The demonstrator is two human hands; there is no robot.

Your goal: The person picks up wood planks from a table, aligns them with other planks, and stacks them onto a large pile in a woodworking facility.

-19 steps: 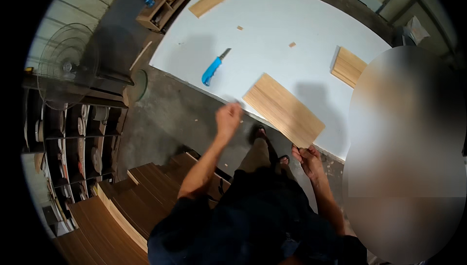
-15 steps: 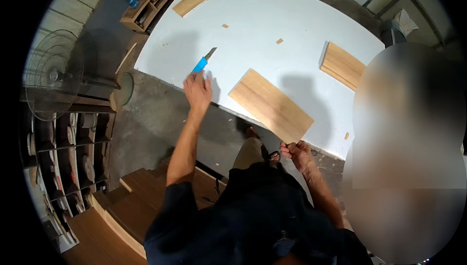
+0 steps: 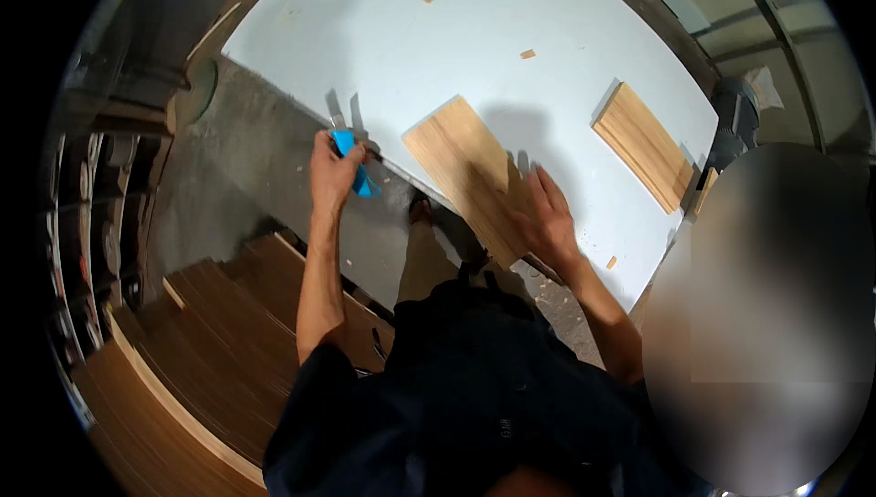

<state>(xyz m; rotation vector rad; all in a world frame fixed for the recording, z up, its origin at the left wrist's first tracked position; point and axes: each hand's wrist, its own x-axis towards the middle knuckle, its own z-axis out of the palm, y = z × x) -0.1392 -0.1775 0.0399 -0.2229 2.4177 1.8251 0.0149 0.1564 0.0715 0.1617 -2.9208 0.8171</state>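
Note:
My left hand (image 3: 330, 170) is closed around the blue handle of a utility knife (image 3: 367, 185), near the table's front edge. The knife's blade points away from me, over the white tabletop. A light wooden board (image 3: 452, 150) lies slantwise across the near edge of the table, its close end sticking out past it. At this board's right long edge rests my right hand (image 3: 553, 230), fingers stretched forward and thumb toward the wood. Shadow covers part of the board around that hand.
On the white table (image 3: 429, 50) are small wood chips (image 3: 527, 54) and a stack of boards (image 3: 643, 146) at the right. Dark brown planks (image 3: 210, 342) are stacked at lower left, by a shelf rack (image 3: 96, 223). A blurred person (image 3: 757, 314) stands close on the right.
My left hand has drawn the knife back toward me. My right hand has moved from the board's near end up along its right edge, fingers now extended. The view has shifted.

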